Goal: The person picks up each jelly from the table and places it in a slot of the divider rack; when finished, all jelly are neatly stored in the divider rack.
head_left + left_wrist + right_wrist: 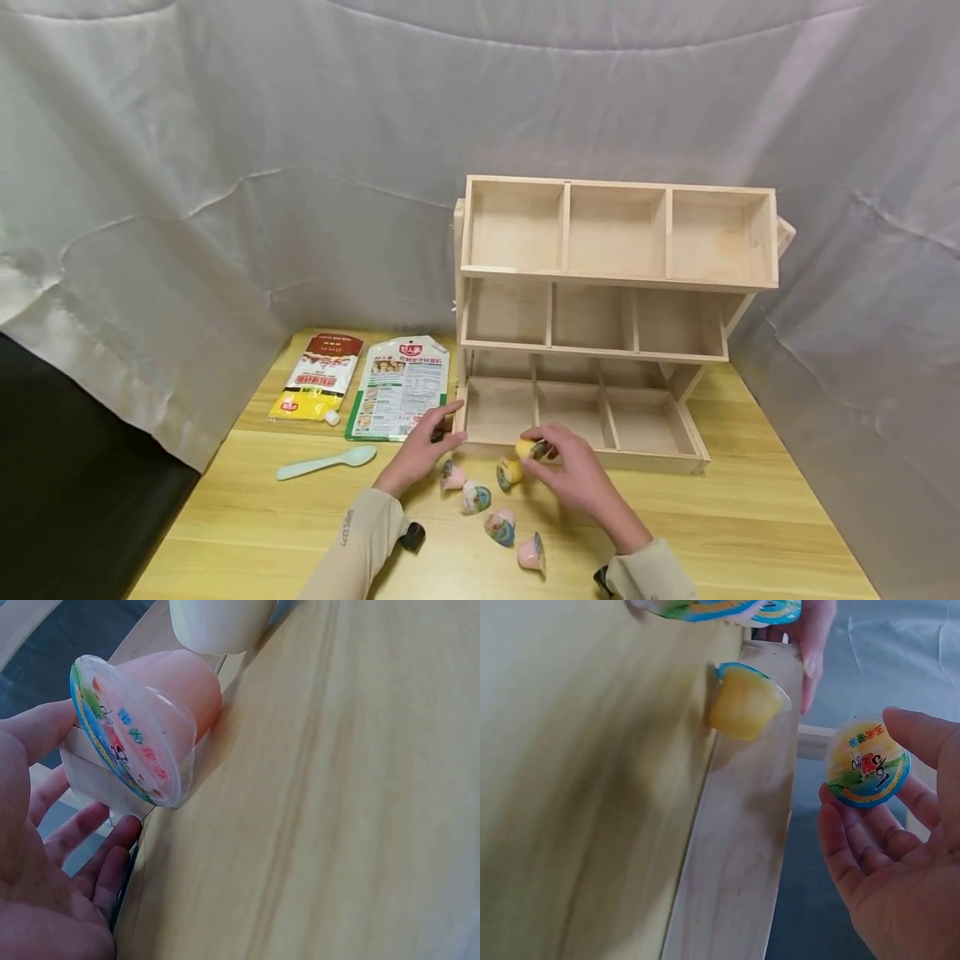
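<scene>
My right hand [576,471] pinches a yellow jelly cup [868,763] between thumb and fingers, its printed lid in plain sight in the right wrist view. It holds the cup over the front edge of the wooden tiered box [577,454]. A second yellow jelly cup [508,473] stands on the table just below it. With fingers spread, my left hand [420,454] is at the box's front left corner and grips nothing. Close beside it lies a pink jelly cup [165,690], followed by a whitish jelly cup [476,497].
Two more jelly cups, one with its lid up [500,527] and one pink [531,553], lie nearer me. A pale green spoon [326,463], a red and yellow packet [318,377] and a white and green packet [401,387] lie left. Grey curtains [375,125] surround the table.
</scene>
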A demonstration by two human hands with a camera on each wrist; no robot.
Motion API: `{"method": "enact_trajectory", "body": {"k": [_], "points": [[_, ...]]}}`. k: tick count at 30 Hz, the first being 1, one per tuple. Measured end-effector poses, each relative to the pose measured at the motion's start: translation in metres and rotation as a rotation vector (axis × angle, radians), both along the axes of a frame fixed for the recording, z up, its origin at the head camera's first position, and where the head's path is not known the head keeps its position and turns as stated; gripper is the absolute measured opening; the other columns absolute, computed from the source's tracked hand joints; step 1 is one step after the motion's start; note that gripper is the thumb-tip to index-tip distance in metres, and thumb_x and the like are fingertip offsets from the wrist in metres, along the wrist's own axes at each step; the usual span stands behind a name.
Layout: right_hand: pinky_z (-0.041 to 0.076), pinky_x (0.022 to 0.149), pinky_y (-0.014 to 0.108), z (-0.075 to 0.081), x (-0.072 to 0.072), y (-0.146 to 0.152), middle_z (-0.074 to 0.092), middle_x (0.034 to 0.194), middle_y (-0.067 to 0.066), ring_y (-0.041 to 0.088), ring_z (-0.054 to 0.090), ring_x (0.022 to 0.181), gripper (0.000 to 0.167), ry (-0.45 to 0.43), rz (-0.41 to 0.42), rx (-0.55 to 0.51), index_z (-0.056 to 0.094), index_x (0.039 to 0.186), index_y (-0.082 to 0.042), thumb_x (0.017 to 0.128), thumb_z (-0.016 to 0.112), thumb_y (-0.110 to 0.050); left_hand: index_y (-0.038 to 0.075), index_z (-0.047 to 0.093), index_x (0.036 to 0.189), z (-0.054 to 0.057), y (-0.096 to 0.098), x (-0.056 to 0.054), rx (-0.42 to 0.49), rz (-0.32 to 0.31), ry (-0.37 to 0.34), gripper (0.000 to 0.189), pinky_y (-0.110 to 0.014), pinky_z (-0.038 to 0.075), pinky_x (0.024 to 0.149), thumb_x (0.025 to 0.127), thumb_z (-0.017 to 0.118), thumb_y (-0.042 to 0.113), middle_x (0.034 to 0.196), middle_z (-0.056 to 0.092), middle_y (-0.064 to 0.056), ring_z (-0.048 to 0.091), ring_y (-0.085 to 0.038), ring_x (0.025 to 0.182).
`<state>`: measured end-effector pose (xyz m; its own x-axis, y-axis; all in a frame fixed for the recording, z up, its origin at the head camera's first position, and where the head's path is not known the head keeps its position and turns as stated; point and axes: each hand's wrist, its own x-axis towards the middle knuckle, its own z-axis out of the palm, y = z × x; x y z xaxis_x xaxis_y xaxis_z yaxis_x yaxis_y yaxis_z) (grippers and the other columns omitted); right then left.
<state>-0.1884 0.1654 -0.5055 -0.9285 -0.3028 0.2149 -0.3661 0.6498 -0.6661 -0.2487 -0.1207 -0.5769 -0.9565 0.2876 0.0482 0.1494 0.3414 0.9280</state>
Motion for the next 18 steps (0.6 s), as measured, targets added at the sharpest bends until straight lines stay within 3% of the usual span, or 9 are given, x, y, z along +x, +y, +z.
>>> {"method": "enact_trajectory", "body": {"k": [7,13,18], "points": [[0.057,0.083,0.035,0.005,-0.015,-0.004,0.070,0.105,-0.006,0.012,0.065,0.092,0.032,0.020,0.012,-0.055,0.073,0.121,-0.018,0.091,0.081,-0.024,0.035,0.046,0.156,0.001,-0.001,0.001,0.010,0.001,-0.005,0.060,-0.054,0.043,0.108,0.101,0.068,0.038,0.146,0.050,-0.003,0.053,-0.025,0.127],[0.058,0.089,0.045,0.006,-0.031,-0.009,0.067,0.110,0.000,0.015,0.066,0.095,0.033,-0.017,-0.034,-0.138,0.071,0.124,-0.016,0.094,0.079,-0.025,0.037,0.045,0.156,0.002,-0.001,0.001,0.007,-0.001,-0.013,0.059,-0.054,0.043,0.108,0.101,0.068,0.037,0.145,0.050,-0.002,0.053,-0.024,0.126],[0.058,0.094,0.047,0.004,-0.040,-0.014,0.066,0.117,0.004,0.021,0.068,0.103,0.034,-0.036,-0.062,-0.193,0.070,0.127,-0.014,0.095,0.078,-0.020,0.033,0.043,0.158,0.002,0.000,0.001,-0.005,-0.014,-0.014,0.060,-0.051,0.043,0.107,0.103,0.066,0.037,0.148,0.048,-0.004,0.052,-0.024,0.126]]}}
